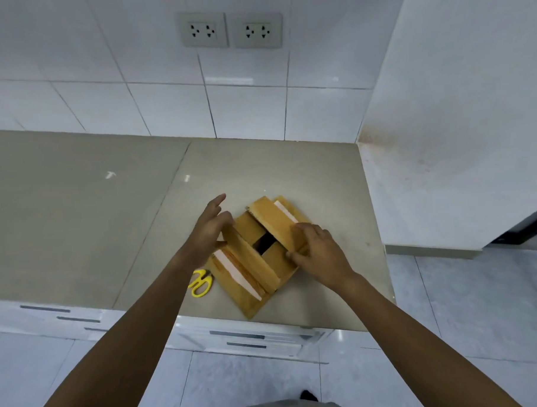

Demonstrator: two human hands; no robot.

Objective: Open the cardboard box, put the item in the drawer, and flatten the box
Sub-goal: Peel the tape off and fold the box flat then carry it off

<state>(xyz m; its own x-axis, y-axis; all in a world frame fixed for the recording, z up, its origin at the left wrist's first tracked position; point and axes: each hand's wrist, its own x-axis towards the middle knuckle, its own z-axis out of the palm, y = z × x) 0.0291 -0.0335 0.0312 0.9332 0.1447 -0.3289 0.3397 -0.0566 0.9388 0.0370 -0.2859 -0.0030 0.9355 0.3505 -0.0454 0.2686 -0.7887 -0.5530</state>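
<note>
A brown cardboard box (pixel 257 259) stands on the beige countertop (pixel 108 216) near its front edge, turned diagonally. Its two long top flaps are spread outward, with strips of pale tape along their edges, and a dark gap shows between the inner flaps. My left hand (pixel 210 233) touches the left flap with loosely spread fingers, index finger pointing away. My right hand (pixel 318 253) grips the right flap, fingers curled over its edge. What lies inside the box is hidden. Drawers (pixel 251 339) with grey handles sit under the counter.
Yellow-handled scissors (pixel 200 282) lie on the counter just left of the box. A white tiled wall with two sockets (pixel 230 29) rises behind. A white panel (pixel 458 133) bounds the counter on the right. Tiled floor lies below.
</note>
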